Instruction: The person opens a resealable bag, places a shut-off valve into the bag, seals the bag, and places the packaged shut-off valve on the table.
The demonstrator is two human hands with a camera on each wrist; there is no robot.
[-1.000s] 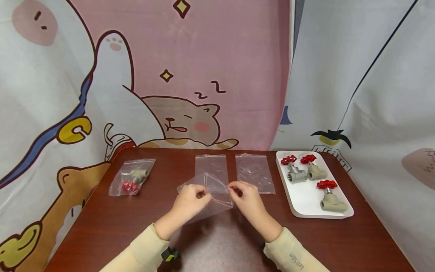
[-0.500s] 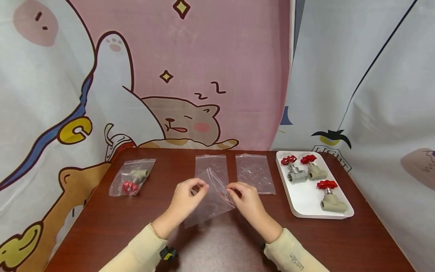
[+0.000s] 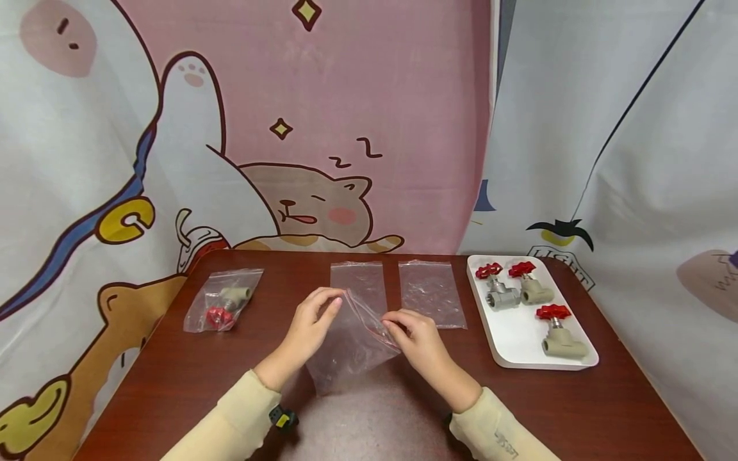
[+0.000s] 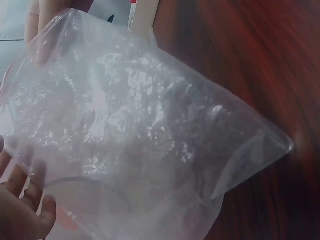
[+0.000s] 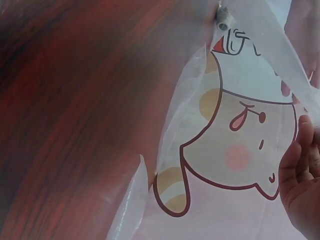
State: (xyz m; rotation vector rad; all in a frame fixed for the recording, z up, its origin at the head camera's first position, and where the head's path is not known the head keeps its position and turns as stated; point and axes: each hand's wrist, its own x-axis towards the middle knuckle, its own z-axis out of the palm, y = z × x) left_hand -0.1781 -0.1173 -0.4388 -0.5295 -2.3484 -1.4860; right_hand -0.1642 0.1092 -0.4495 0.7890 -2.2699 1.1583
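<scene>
Across the lower half of the frame we see the dark counter (image 3: 144, 397), and at its right the white tray (image 3: 513, 333), probably there to keep loose parts together near the right hand. Over the middle we find the see-through bag (image 3: 346, 362): its red-lined mouth faces the upper right, its long axis slants down to the lower left, and we judge it is turned so that both hands reach the mouth. Behind it, two flat bags (image 3: 432, 294) lie apart, perhaps so each lifts singly; a packed bag (image 3: 239, 278) sits at the left. The right hand (image 3: 414, 330) pinches the mouth's lower end, its grip closed on film. The left hand (image 3: 310, 326) is at the upper end, thumb and forefinger slightly parted; we cannot tell whether its grip holds any film. Smallest, three red-wheeled valves (image 3: 564, 347) rest in the tray.
</scene>
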